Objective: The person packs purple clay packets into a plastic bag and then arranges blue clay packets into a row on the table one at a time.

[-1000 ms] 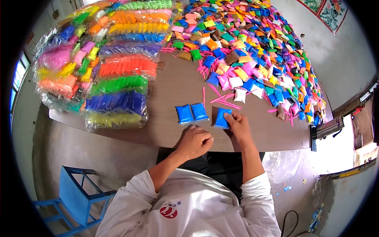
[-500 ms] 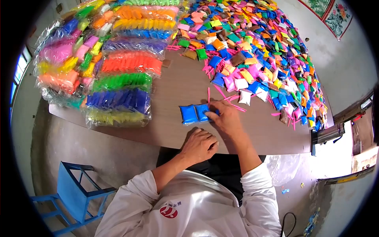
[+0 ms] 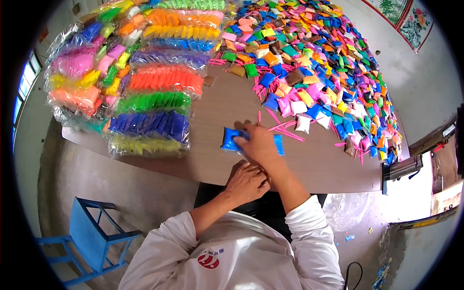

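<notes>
A brown table (image 3: 208, 169) fills the middle of the frame, with a blue chair (image 3: 89, 237) on the floor at lower left. Clear bags of coloured packets (image 3: 150, 104) stand at upper left; a heap of loose packets (image 3: 314, 63) spreads across the upper right, pink strips (image 3: 289, 133) along its lower edge. At centre, the right hand (image 3: 261, 143) reaches over a blue packet (image 3: 230, 138), fingertips on it; whether they pinch it cannot be told. Another blue packet (image 3: 279, 145) shows just right of that hand. Below, the left hand (image 3: 248, 182) lies back up, fingers loosely bent, at the table's near edge.
</notes>
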